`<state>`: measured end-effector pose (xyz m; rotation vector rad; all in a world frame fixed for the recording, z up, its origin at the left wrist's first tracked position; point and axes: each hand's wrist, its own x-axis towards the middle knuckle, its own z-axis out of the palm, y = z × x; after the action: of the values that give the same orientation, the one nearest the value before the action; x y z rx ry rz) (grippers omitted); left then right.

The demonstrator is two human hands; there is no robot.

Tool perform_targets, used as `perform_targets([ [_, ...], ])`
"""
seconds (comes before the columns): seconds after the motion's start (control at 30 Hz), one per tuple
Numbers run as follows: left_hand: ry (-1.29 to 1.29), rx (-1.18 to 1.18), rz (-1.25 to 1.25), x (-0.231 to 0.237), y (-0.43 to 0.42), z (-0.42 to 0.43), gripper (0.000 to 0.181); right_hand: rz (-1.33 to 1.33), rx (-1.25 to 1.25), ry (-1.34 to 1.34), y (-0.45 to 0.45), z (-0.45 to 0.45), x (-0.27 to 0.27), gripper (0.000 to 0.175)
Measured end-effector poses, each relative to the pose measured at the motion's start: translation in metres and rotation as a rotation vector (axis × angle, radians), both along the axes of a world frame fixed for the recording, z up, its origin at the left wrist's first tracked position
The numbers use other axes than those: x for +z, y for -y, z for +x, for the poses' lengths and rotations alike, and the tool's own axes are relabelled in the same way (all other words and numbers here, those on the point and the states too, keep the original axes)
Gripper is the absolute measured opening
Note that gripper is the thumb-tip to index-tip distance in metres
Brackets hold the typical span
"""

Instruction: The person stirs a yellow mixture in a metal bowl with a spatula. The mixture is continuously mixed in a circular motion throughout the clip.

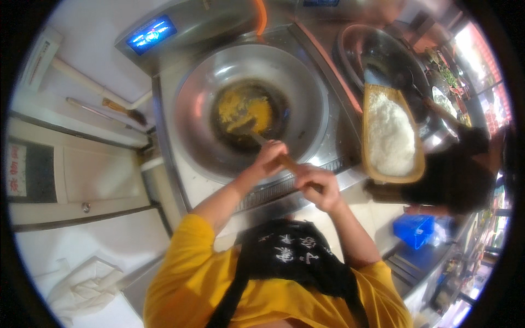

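A large metal wok [305, 94] sits in the steel cooktop before me, with a yellow mash-like food [262, 112] in dark oil or liquid at its bottom. Both my hands grip one long wooden handle [289, 163]. My left hand [272, 153] holds it nearer the wok, over the near rim. Farther back, my right hand [319, 184] is closed around the handle close to its end. The tool's head [244, 126] lies in the yellow food; its exact shape is partly covered, so spatula or ladle cannot be told.
Right of my wok, a woven basket [391, 137] heaped with white powder or grain stands near a second wok [381, 49]. A person in dark clothing [455, 176] works there. A lit control screen [151, 35] and an orange spout [261, 16] are behind my wok. A blue bin [413, 230] stands right.
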<state>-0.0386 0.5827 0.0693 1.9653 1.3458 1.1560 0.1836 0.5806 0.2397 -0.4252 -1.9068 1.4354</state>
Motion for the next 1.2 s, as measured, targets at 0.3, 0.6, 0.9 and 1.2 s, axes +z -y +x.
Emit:
perform_targets([
  [0.3, 0.401, -0.111, -0.196, -0.010, -0.045, -0.012, 0.026, 0.223, -0.034, 0.017, -0.009, -0.035, -0.008, 0.018],
  [0.6, 0.075, 0.041, 0.104, 0.005, -0.002, 0.020, 0.029, -0.117, -0.019, 0.041, -0.006, 0.022, 0.014, 0.017],
  [0.9, 0.247, -0.082, -0.146, 0.009, -0.041, 0.010, 0.027, 0.138, -0.010, 0.120, -0.014, -0.010, 0.008, 0.024],
  [1.2, 0.062, 0.009, 0.089, 0.003, 0.003, 0.010, 0.029, -0.183, 0.011, 0.095, -0.006, 0.021, 0.007, 0.018],
])
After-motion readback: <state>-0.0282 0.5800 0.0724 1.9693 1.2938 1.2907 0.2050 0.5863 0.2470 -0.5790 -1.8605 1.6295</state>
